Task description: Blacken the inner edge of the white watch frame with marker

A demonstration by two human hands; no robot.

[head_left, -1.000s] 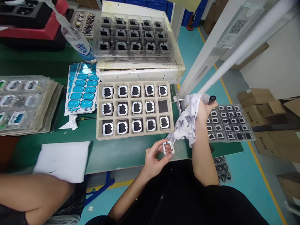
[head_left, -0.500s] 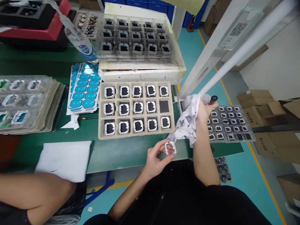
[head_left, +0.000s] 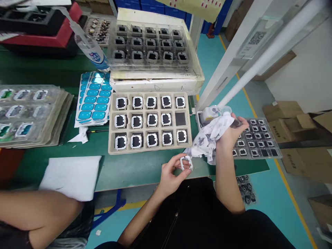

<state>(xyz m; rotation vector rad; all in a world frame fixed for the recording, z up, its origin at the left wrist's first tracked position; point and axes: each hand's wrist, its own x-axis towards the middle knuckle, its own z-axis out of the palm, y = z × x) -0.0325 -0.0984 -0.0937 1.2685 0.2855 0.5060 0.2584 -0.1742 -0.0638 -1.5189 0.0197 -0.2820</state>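
From the head view, the left hand (head_left: 169,174) sits at about six o'clock, just over the near edge of the green worktop (head_left: 129,169). Its fingers are curled around a small white square frame (head_left: 186,162), pinched between thumb and fingertips and held just off the worktop.

At about four o'clock from the picture's middle, the right hand (head_left: 229,133) is closed on a crumpled white patterned cloth (head_left: 209,138), which hangs down toward the frame and nearly touches it. A small clear bottle (head_left: 211,112) stands just at eleven o'clock of that hand.

At twelve o'clock of the left hand lies a beige pulp tray (head_left: 149,148) with rows of white frames; one compartment in its middle row, at the right end, is bare. At three o'clock of the right hand lies a clear tray of small dark parts (head_left: 259,140). At nine o'clock of the pulp tray lie sheets of blue stickers (head_left: 94,98). Another person's arm (head_left: 38,212) shows at eight o'clock.
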